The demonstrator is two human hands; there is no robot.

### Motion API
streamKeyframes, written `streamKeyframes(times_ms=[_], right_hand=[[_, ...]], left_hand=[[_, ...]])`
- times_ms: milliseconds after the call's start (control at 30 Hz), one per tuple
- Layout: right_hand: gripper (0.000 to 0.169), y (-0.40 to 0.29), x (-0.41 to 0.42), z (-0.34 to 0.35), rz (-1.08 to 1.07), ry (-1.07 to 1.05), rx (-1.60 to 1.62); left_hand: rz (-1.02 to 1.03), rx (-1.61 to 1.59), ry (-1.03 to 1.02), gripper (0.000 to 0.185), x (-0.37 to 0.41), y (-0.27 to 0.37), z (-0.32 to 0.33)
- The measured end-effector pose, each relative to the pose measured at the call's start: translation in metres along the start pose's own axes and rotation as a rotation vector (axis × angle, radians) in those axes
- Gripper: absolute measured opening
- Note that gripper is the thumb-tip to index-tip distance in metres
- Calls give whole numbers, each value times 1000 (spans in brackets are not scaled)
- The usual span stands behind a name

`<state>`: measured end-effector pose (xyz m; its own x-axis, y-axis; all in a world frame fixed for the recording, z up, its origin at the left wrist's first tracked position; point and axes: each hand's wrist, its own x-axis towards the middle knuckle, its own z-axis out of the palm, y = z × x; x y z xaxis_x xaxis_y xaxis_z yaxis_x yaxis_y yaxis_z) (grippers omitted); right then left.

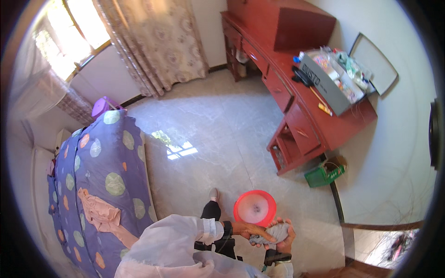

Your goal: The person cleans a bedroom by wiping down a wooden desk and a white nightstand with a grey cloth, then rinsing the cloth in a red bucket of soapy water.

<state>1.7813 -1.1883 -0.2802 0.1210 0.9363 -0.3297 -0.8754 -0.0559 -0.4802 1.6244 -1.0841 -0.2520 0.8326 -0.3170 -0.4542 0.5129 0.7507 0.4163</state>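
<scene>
A wrung, bunched grey cloth (279, 232) is squeezed between both my hands, just beyond the near right rim of a red plastic basin (272, 209). My left hand (255, 230) grips the cloth from the left, with its fingers laid along it. On the other side, my right hand (290, 239) curls around the cloth's right end. The basin stands on the floor and holds whitish, sudsy-looking liquid (248, 203) with a small dark patch in the middle. Black bands circle both my wrists, below rolled white sleeves.
To the left is a bed (100, 156) with a dotted purple cover and a peach garment (99, 212). A red wooden desk (354, 121) along the right wall bears a filled grey box (325, 83). A green carton (321, 175) stands by the wall. A purple stool (100, 107) stands beyond the bed.
</scene>
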Motion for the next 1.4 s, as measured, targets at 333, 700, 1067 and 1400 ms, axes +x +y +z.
streamKeyframes(times_ms=[333, 700, 1067, 1400], right_hand=[[25, -49, -15, 76, 105, 40, -141], [29, -40, 16, 54, 59, 174, -509], [32, 0, 32, 58, -61, 162, -542], [29, -8, 41, 57, -159, 258, -603]], left_hand=[[177, 296, 137, 30, -14, 9, 57], [263, 425, 574, 27, 29, -15, 53], [805, 774, 988, 40, 110, -78, -47], [770, 861, 874, 35, 47, -40, 7]])
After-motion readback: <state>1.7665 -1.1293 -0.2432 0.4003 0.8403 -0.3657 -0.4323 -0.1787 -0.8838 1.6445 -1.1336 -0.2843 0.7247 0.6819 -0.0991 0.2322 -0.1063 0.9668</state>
